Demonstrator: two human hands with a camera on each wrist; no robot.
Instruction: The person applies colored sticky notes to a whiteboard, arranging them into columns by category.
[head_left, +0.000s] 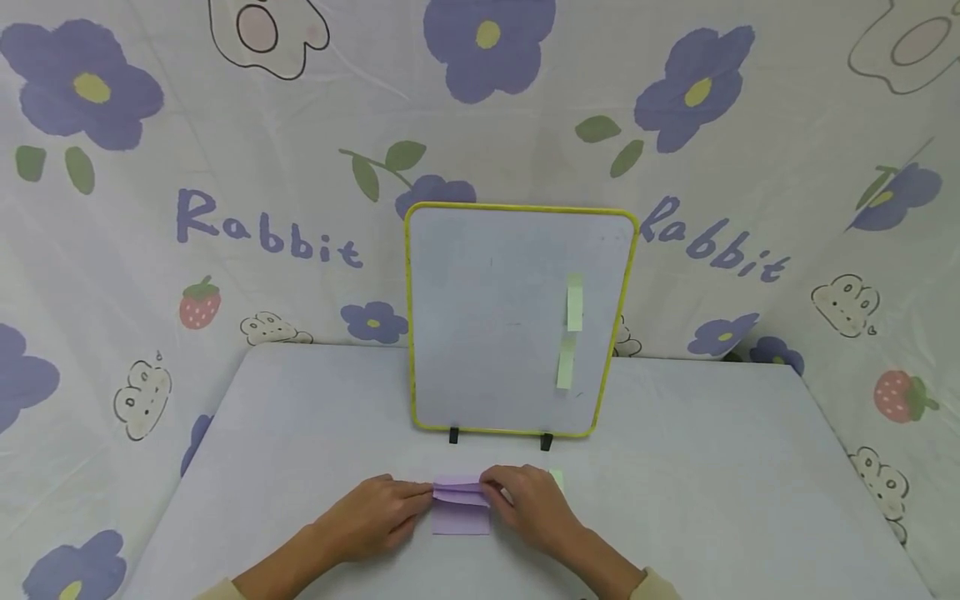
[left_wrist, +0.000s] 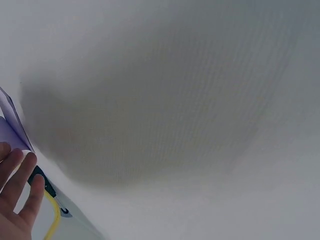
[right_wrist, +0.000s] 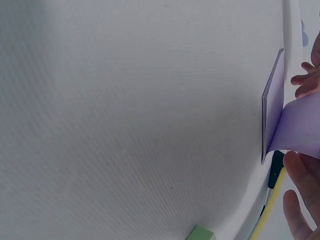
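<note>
A purple sticky note pad (head_left: 461,522) lies on the white table in front of the whiteboard. Its top sheet (head_left: 461,497) is lifted at the near edge and bends away, while the far part stays on the pad. My left hand (head_left: 384,512) pinches the left side of this sheet; its fingers (left_wrist: 20,180) show beside the purple paper in the left wrist view. From the right, my right hand (head_left: 531,504) pinches the sheet's other side. The right wrist view shows the raised sheet (right_wrist: 300,125) curving up from the pad.
A yellow-framed whiteboard (head_left: 510,333) stands on black feet behind the hands. Two pale green sticky strips (head_left: 574,308) are stuck on its right side. A green pad (head_left: 557,478) lies just beyond my right hand. Printed rabbit-and-flower cloth (head_left: 300,133) hangs behind the table.
</note>
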